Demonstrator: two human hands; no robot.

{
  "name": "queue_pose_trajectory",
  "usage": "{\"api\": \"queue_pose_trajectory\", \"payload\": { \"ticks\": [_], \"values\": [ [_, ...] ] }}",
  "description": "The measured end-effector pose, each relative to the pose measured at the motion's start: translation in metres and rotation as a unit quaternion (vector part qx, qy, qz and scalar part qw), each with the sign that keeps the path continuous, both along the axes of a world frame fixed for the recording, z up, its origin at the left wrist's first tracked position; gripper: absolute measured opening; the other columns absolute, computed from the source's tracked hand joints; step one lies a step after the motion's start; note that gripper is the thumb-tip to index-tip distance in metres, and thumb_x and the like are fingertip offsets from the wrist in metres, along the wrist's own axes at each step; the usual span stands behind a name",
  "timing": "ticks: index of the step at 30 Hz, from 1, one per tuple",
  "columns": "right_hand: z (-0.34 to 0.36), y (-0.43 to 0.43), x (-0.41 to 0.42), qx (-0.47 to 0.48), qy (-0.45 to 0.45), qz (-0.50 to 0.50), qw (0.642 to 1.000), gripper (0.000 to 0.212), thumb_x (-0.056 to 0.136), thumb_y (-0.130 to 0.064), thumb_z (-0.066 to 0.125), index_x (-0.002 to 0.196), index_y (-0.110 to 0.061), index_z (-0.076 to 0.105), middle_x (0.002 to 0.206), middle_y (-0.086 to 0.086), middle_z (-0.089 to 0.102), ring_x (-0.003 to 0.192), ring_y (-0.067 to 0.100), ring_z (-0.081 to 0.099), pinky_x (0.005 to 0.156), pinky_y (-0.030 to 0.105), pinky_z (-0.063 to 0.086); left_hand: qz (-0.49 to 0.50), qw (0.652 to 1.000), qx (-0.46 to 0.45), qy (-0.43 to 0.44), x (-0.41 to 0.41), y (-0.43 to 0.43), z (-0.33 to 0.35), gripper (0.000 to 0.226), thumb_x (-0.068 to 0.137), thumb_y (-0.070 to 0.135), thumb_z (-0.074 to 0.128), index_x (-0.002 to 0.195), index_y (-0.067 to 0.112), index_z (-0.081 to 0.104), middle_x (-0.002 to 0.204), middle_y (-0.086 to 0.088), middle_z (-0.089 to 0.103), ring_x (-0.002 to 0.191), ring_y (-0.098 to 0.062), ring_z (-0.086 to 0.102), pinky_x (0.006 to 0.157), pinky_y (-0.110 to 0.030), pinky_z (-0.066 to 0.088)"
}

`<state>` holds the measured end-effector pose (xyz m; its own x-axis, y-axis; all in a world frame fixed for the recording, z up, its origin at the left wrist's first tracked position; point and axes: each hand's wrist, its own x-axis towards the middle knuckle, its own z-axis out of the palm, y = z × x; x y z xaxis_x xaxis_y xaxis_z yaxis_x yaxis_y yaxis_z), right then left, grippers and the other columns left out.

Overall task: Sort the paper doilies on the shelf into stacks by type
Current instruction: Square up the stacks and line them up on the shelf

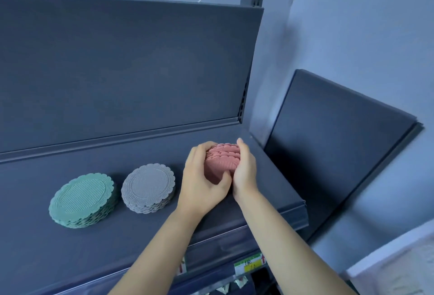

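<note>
Three stacks of round scalloped doilies are on the dark shelf. A green stack lies at the left and a grey stack beside it. At the right, a pink stack is tilted up between both hands. My left hand grips its left side, fingers curled over the far edge and thumb on the near face. My right hand presses against its right side, fingers curved along the rim. Much of the pink stack is hidden by the hands.
The shelf's dark back panel rises behind the stacks. A second dark shelf section stands to the right against a pale wall. Price labels hang on the shelf's front rail, with packets below.
</note>
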<state>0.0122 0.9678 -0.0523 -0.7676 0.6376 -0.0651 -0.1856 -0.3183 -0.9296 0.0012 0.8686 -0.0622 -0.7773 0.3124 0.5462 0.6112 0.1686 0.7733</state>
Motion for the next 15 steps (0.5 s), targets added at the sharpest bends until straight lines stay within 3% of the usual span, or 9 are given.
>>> {"api": "queue_pose_trajectory", "payload": {
  "ticks": [4, 6, 9, 12, 15],
  "values": [
    [-0.0054, 0.0014, 0.001, 0.063, 0.07, -0.004, 0.996, 0.049, 0.096, -0.042, 0.041, 0.068, -0.007, 0.061, 0.066, 0.003, 0.067, 0.065, 0.015, 0.065, 0.062, 0.025, 0.053, 0.002, 0.999, 0.023, 0.026, -0.0015, 0.0006, -0.0016, 0.046, 0.066, 0.006, 0.069, 0.107, 0.017, 0.052, 0.105, 0.003, 0.057, 0.104, -0.011, 0.055, 0.091, -0.024, 0.042],
    [-0.0064, 0.0027, -0.0015, 0.06, 0.065, 0.001, 0.996, 0.05, 0.098, -0.041, 0.039, 0.07, -0.005, 0.061, 0.067, 0.002, 0.067, 0.066, 0.014, 0.066, 0.064, 0.025, 0.053, 0.017, 1.0, 0.009, 0.0, -0.003, 0.0028, -0.0044, 0.047, 0.066, 0.011, 0.07, 0.109, 0.018, 0.051, 0.117, 0.002, 0.054, 0.12, -0.01, 0.046, 0.101, -0.026, 0.036],
    [-0.0057, 0.0029, -0.0033, 0.051, 0.069, 0.005, 0.996, 0.04, 0.09, -0.04, 0.056, 0.076, -0.003, 0.062, 0.076, 0.011, 0.065, 0.074, 0.023, 0.063, 0.07, 0.035, 0.052, 0.067, 0.998, -0.008, -0.002, -0.005, 0.004, -0.0073, 0.064, 0.064, 0.018, 0.071, 0.124, 0.019, 0.047, 0.134, 0.003, 0.046, 0.129, -0.009, 0.034, 0.108, -0.023, 0.026],
    [-0.0088, 0.0045, -0.0031, 0.037, 0.062, 0.009, 0.997, 0.034, 0.085, -0.038, 0.058, 0.073, -0.006, 0.062, 0.077, 0.014, 0.062, 0.074, 0.025, 0.062, 0.07, 0.036, 0.051, 0.043, 0.999, 0.02, -0.022, -0.0035, 0.0041, -0.0033, 0.075, 0.065, 0.014, 0.071, 0.134, 0.023, 0.043, 0.133, 0.007, 0.048, 0.127, -0.01, 0.041, 0.107, -0.032, 0.036],
    [-0.0092, 0.0038, -0.0045, 0.046, 0.053, 0.029, 0.997, 0.033, 0.095, -0.025, 0.051, 0.071, -0.005, 0.061, 0.073, 0.012, 0.061, 0.068, 0.022, 0.062, 0.066, 0.033, 0.05, 0.016, 1.0, 0.014, -0.004, -0.004, 0.0028, -0.0022, 0.062, 0.064, 0.014, 0.07, 0.123, 0.022, 0.054, 0.126, 0.007, 0.054, 0.123, -0.011, 0.048, 0.103, -0.038, 0.041]
  ]
}}
